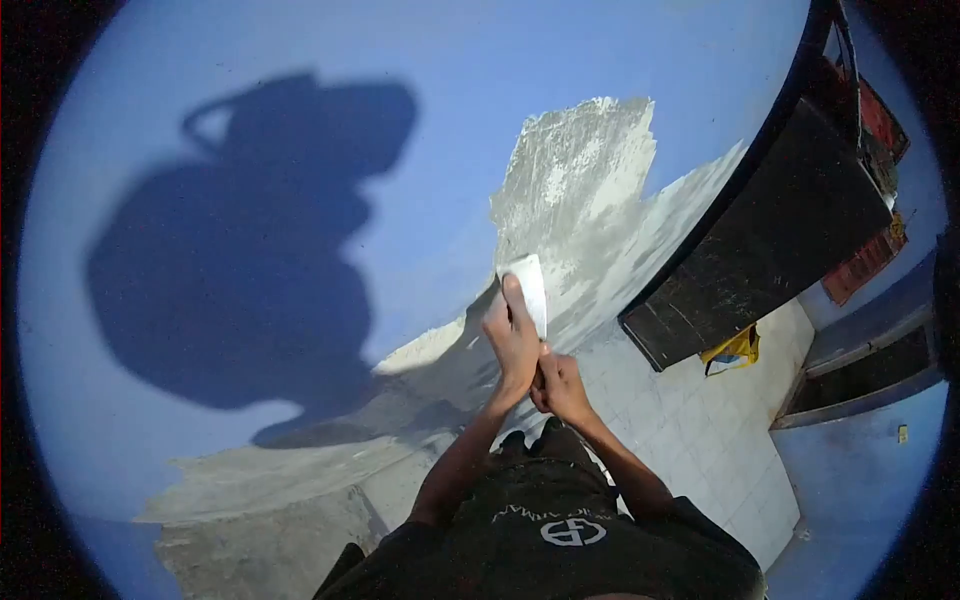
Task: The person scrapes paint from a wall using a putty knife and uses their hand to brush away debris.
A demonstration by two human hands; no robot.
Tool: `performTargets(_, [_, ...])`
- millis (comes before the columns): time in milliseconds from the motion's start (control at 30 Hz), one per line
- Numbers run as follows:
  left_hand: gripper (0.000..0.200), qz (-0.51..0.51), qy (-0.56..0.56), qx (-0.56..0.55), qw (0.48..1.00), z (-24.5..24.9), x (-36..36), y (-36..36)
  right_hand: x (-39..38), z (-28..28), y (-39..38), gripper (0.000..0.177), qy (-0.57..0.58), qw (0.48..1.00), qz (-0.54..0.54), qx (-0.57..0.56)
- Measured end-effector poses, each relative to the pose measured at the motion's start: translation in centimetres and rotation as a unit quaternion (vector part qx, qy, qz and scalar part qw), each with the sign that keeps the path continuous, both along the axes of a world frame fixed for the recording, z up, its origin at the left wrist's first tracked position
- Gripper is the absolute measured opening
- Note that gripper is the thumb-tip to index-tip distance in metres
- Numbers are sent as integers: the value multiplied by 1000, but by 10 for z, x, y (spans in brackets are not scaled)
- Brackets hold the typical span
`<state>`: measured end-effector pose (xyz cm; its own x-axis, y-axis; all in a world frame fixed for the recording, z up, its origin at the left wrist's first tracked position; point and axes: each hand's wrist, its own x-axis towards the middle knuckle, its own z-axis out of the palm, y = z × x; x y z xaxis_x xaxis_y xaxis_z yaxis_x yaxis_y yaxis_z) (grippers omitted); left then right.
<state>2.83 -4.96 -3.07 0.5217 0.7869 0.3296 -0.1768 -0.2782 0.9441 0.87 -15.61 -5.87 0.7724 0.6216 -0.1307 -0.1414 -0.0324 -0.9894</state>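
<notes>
A white flat plate, like a scraper blade, is in my left hand. My left thumb lies along its face, and the other fingers are mostly hidden behind it. Just right and below, my right hand is closed, with its fingertips at the plate's lower end. Whatever my right fingers wrap round is hidden; only a dark bit shows between the hands. Beyond the plate is a rough grey-and-white patch on the blue wall.
A dark board-like piece of furniture stands to the right, with a yellow bag below it. Pale floor tiles lie to my right. A framed opening is at the far right. My shadow falls on the wall at left.
</notes>
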Motion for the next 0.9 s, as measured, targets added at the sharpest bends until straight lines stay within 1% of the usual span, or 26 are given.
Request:
performTargets(67, [49,-1,-66,26,998,46,6,3,8,46,6,58,-46,999,3,14])
performTargets(100, [47,-25,-92,10,995,70,4,3,14,58,10,58,-46,997,11,66])
performTargets(133, [47,-22,-98,11,995,68,5,2,15,60,6,58,-52,996,14,66])
performTargets(200, [47,0,-74,10,997,46,6,-2,14,52,-7,59,-59,998,29,17])
performTargets(233, [47,-4,-66,-24,998,35,5,-6,13,45,-13,58,-35,999,29,-18])
performTargets(267, [47,-1,-70,-25,997,27,7,-8,11,41,-14,58,-38,999,33,-19])
performTargets(367, [47,32,-92,-6,995,56,2,-9,13,53,-7,56,-62,997,36,16])
performTargets(433, [48,-25,-108,-41,993,74,4,0,12,74,-3,58,-63,998,26,15])
performTargets(467, [48,-18,-109,-41,993,69,4,-2,15,81,-1,60,-74,997,17,20])
performTargets(500, [48,8,-97,-31,995,57,5,-5,18,74,-6,60,-78,996,23,24])
performTargets(533, [49,33,-83,-21,996,42,4,-7,18,55,-15,57,-78,996,31,-23])
performTargets(567, [50,27,-53,-35,998,23,1,-9,18,44,-20,54,-77,994,41,-71])
performTargets(600, [50,35,-55,-29,997,28,3,-9,18,45,-19,54,-79,994,49,-65])
performTargets(667, [52,51,-49,-106,992,34,2,-18,14,47,-22,51,-69,995,42,-52])
performTargets(700, [51,52,-62,-120,989,35,2,-21,19,45,-27,49,-37,997,48,-46])
performTargets(733, [51,58,-60,-118,989,38,4,-24,20,45,-29,49,-34,997,54,-45])
performTargets(800, [53,66,-75,-164,981,44,7,-31,21,53,-32,51,-108,993,49,-7])
performTargets(833, [53,72,-74,-162,981,41,9,-34,26,43,-34,51,-105,993,55,-5])
performTargets(867, [53,81,-66,-172,979,32,9,-35,30,25,-34,49,-156,986,51,-11])
performTargets(900, [53,93,-62,-183,977,29,9,-36,34,21,-32,48,-209,977,51,-15])
